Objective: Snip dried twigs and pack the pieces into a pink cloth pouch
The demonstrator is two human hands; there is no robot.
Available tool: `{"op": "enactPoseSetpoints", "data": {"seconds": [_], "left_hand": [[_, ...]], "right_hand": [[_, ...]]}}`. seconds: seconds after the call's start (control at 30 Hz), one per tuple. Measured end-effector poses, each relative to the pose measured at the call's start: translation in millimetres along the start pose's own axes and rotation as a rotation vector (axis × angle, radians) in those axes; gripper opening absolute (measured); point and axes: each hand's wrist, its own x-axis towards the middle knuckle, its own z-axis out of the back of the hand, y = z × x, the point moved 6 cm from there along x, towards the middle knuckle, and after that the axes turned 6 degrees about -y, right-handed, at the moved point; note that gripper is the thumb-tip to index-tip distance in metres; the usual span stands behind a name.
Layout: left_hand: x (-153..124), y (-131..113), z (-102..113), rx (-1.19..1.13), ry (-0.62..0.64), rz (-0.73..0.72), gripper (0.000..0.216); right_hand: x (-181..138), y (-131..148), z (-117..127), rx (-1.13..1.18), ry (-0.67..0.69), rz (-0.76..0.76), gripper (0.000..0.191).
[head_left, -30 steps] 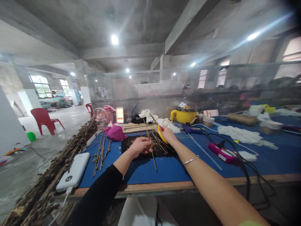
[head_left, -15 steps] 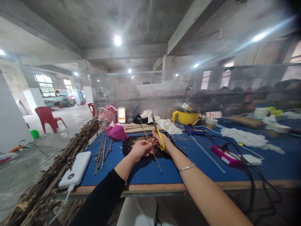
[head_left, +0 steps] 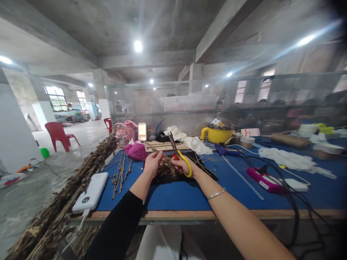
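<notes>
My left hand (head_left: 152, 163) is closed round a bundle of dry brown twigs (head_left: 166, 167), lifted just above a black mat (head_left: 202, 167) on the blue table (head_left: 189, 193). My right hand (head_left: 182, 166) grips yellow-handled scissors (head_left: 181, 158), whose blades point up and away, right beside the bundle. The two hands almost touch over the mat.
Loose twigs (head_left: 120, 173) lie left of the mat, and a long heap of branches (head_left: 67, 195) runs along the table's left edge. A white power bank (head_left: 90, 193), pink cloth (head_left: 137, 151), yellow pot (head_left: 217, 134), pink tool with black cables (head_left: 264, 180) and white cloths (head_left: 287, 159) are around.
My left hand has let go of the single long twig and gathered a bundle of twigs, raising it. My right hand with the scissors has come closer to it.
</notes>
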Motion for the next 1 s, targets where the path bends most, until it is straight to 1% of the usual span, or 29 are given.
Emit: {"op": "enactPoseSetpoints", "data": {"seconds": [0.1,0.17,0.23,0.3,0.33,0.4,0.47,0.57,0.6,0.63,0.67,0.8,0.87,0.93,1.0], "left_hand": [[-0.4,-3.0,7.7,0.206,-0.09,-0.073,0.033],[-1.6,-6.0,10.0,0.341,-0.109,-0.135,0.032],[-3.3,-12.6,9.1,0.495,-0.102,-0.26,0.033],[-5.1,-18.5,7.2,0.622,-0.096,-0.382,0.036],[-5.3,-19.1,7.0,0.647,-0.095,-0.402,0.037],[-4.2,-15.5,8.0,0.624,-0.093,-0.355,0.037],[-5.2,-11.6,5.2,0.607,-0.05,-0.334,0.035],[-11.9,-10.0,-8.2,0.664,0.094,-0.437,0.032],[-13.2,-8.7,-11.2,0.666,0.126,-0.444,0.032],[-12.8,-6.9,-11.8,0.643,0.13,-0.418,0.031],[-10.6,-5.0,-9.8,0.6,0.103,-0.368,0.031],[5.0,-0.6,15.6,0.298,-0.163,-0.128,0.031],[11.1,-0.8,26.9,0.137,-0.248,-0.056,0.026],[14.6,-1.2,32.6,0.011,-0.266,0.006,0.019],[15.2,-1.5,33.2,-0.064,-0.242,0.068,0.017]], "right_hand": [[1.9,-0.2,3.6,-0.041,-0.036,0.025,0.025],[3.3,1.1,6.9,-0.088,-0.075,0.064,0.021],[4.5,2.1,11.4,-0.121,-0.12,0.093,0.019],[5.3,1.5,15.3,-0.13,-0.143,0.091,0.018],[5.7,0.9,16.4,-0.128,-0.142,0.082,0.018],[6.0,0.6,17.4,-0.12,-0.128,0.076,0.018],[6.1,1.5,18.4,-0.109,-0.128,0.082,0.018],[6.2,2.9,21.5,-0.087,-0.159,0.087,0.019],[6.2,3.0,22.8,-0.079,-0.167,0.085,0.019],[6.4,2.9,24.2,-0.071,-0.17,0.082,0.02],[6.5,2.7,25.5,-0.063,-0.169,0.078,0.02],[6.2,1.3,29.6,-0.053,-0.117,0.063,0.021],[4.9,1.0,30.3,-0.064,-0.073,0.047,0.022],[2.9,1.4,31.0,-0.087,-0.042,0.027,0.021],[1.2,2.7,32.5,-0.124,-0.034,0.02,0.021]]}}
